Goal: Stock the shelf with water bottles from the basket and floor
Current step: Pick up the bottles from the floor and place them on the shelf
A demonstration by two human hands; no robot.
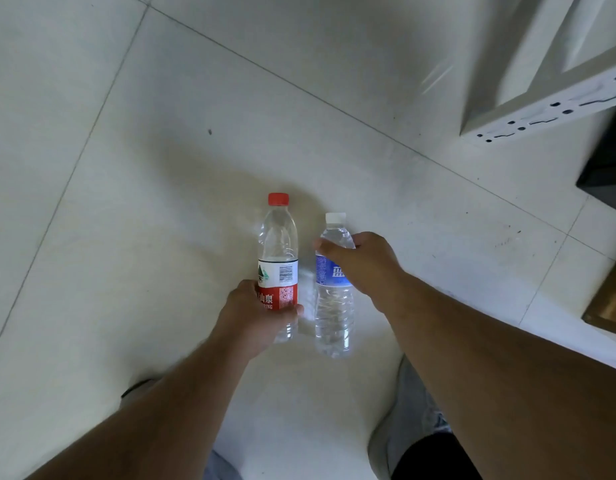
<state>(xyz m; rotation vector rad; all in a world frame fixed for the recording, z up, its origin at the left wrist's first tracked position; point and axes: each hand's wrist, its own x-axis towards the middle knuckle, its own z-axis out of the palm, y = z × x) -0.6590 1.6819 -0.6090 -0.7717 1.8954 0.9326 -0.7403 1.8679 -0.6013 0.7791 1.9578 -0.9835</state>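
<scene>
Your left hand (261, 315) is wrapped round the lower half of the red-capped bottle (278, 258), fingers curled over the red label, thumb showing on the near side. Firm hold, low on the body. Your right hand (360, 259) comes over the top of the white-capped bottle (334, 306) and clamps it at the shoulder, just above the blue label, thumb on the left side. So that's one bottle per hand, which looks like a choice to halve the trips to the shelf.

Both bottles point caps away from you, side by side and just apart, over the pale tiled floor (126, 168). Whether they are lifted or just resting on the tiles, you can't tell from here. Both look full or nearly so, which means clear, heavy and a bit slippery. The low grip on the left one may let it tip once raised.

The white shelf frame (542, 109) sits up at your right, well apart from the bottles, so that's where these are headed. No basket in view. Your shoes (400, 441) show below, planted close in.
</scene>
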